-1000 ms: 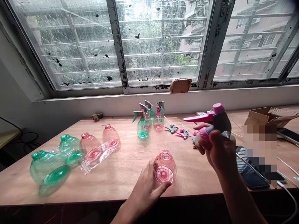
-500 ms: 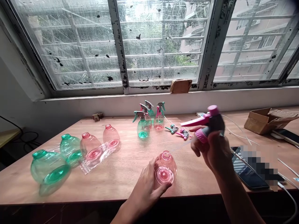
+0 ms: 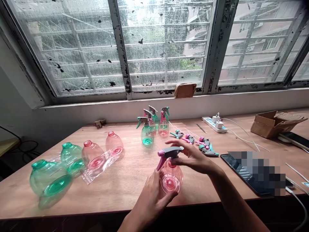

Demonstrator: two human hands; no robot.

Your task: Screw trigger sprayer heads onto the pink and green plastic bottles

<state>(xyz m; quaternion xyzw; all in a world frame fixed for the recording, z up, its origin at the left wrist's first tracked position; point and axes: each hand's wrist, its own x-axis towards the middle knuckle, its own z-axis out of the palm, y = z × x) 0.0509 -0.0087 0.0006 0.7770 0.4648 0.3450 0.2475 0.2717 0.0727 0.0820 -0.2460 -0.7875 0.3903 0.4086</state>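
Observation:
My left hand is wrapped round a clear pink bottle standing near the table's front edge. A grey spray head with a pink trigger sits over the bottle's neck, its nozzle pointing left. My right hand grips that head from the right, thumb at the collar; the far fingers are partly hidden behind it. Whether the collar is threaded on, I cannot tell. Beyond my right hand lie several loose spray heads, some with green and some with pink parts.
Open green bottles and pink bottles stand at left by a clear plastic bag. Several bottles with spray heads stand at the back. A phone, power strip with cables and cardboard box are on the right.
My right hand has brought the spray head left and down onto the pink bottle's neck. More loose heads and the power strip now show. My left hand keeps its hold.

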